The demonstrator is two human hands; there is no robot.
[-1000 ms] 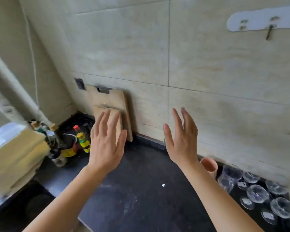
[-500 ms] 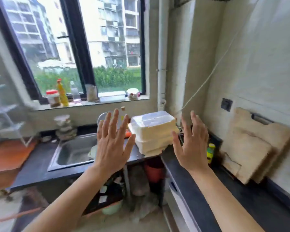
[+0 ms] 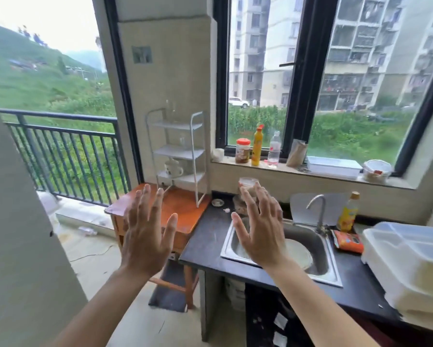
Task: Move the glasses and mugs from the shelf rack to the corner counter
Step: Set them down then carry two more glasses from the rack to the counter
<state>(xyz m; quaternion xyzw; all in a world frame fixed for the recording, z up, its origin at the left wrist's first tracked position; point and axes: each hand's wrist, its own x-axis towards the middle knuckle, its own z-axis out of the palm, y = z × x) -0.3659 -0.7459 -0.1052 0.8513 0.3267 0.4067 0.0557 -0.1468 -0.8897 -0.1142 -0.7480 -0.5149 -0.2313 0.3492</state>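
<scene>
A white three-tier shelf rack [image 3: 179, 152] stands on an orange wooden table [image 3: 182, 211] by the wall. A white mug [image 3: 172, 168] sits on its lowest tier. A clear glass [image 3: 183, 142] shows faintly on the middle tier, and another glass [image 3: 171, 110] on the top. My left hand [image 3: 145, 236] is raised with fingers spread, in front of the table and short of the rack. My right hand [image 3: 261, 229] is raised the same way over the sink [image 3: 318, 246]. Both hands hold nothing. The corner counter is out of view.
A black counter [image 3: 205, 246] holds the steel sink with a tap [image 3: 319, 211]. Stacked bowls [image 3: 246, 194] stand behind my right hand. Bottles and jars line the window sill [image 3: 298, 169]. White plastic boxes [image 3: 408, 266] sit at the right. A balcony railing [image 3: 60, 151] is on the left.
The view has swung left, from the corner counter with glasses past the sink to the shelf rack. Both hands stay raised, open and empty throughout.
</scene>
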